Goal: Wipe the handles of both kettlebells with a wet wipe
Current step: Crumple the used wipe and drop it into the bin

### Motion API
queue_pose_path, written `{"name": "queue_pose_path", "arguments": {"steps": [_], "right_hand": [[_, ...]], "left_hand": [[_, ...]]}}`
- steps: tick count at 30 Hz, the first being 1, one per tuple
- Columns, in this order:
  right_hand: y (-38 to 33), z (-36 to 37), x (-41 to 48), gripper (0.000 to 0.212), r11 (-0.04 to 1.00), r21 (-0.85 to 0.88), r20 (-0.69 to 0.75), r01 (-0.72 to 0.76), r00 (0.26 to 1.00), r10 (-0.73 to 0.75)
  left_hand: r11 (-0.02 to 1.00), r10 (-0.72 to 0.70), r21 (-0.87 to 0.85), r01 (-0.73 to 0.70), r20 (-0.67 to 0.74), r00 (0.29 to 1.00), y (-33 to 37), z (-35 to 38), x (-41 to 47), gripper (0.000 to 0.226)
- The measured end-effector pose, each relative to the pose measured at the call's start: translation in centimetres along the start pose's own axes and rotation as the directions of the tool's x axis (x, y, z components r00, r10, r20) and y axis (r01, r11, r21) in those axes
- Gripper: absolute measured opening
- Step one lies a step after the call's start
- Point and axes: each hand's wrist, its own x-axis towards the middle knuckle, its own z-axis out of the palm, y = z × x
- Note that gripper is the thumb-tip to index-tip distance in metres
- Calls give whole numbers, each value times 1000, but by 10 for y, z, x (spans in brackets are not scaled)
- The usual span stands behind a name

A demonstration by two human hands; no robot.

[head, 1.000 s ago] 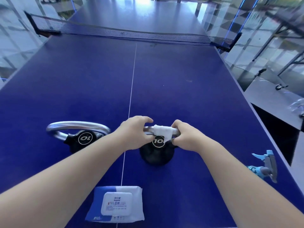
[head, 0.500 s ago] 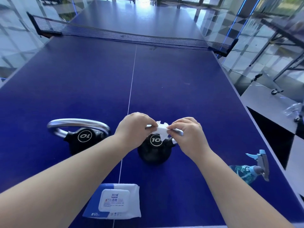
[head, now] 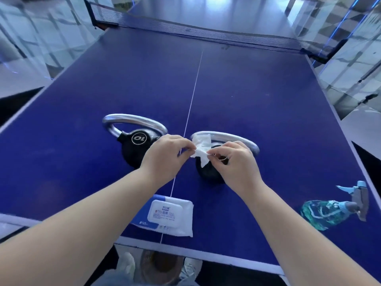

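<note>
Two black kettlebells marked 10 stand on a blue table-tennis table. The left kettlebell has a bare chrome handle arching over it. The right kettlebell is partly hidden behind my hands, and its chrome handle shows beyond them. A crumpled white wet wipe is pinched between my left hand and my right hand, just in front of that handle. Whether the wipe touches the handle I cannot tell.
A white and blue pack of wipes lies by the near table edge. A teal spray bottle lies on its side at the right. The net crosses the far end. My feet and a round object show below the edge.
Both hands have come off the right kettlebell's handle and now pinch the wipe between them, in front of the handle. The camera has tilted down and left.
</note>
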Motion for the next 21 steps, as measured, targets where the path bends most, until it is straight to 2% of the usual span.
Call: {"name": "queue_pose_path", "arguments": {"steps": [3,7,12,16,21], "right_hand": [[-22,12,-18,10,1000,-2,29,-17,999,17],[-60,34,-53,8,998,8,57,-60,997,60],[-107,74,-118,9,977,38,115,-211,972,206],[-137,104,-181,10,925,67,188,-373,916,356],[-155,136,-243,12,834,27,330,-552,792,513]], "left_hand": [[1000,-1,-3,1,0,1000,-14,-11,-30,12],[994,16,104,-17,6,1000,-36,-26,-77,14],[998,-27,58,19,152,988,-64,-37,-152,14],[989,-144,14,145,236,961,-81,-33,-213,11],[960,-271,49,276,420,866,-92,-15,-273,16]]}}
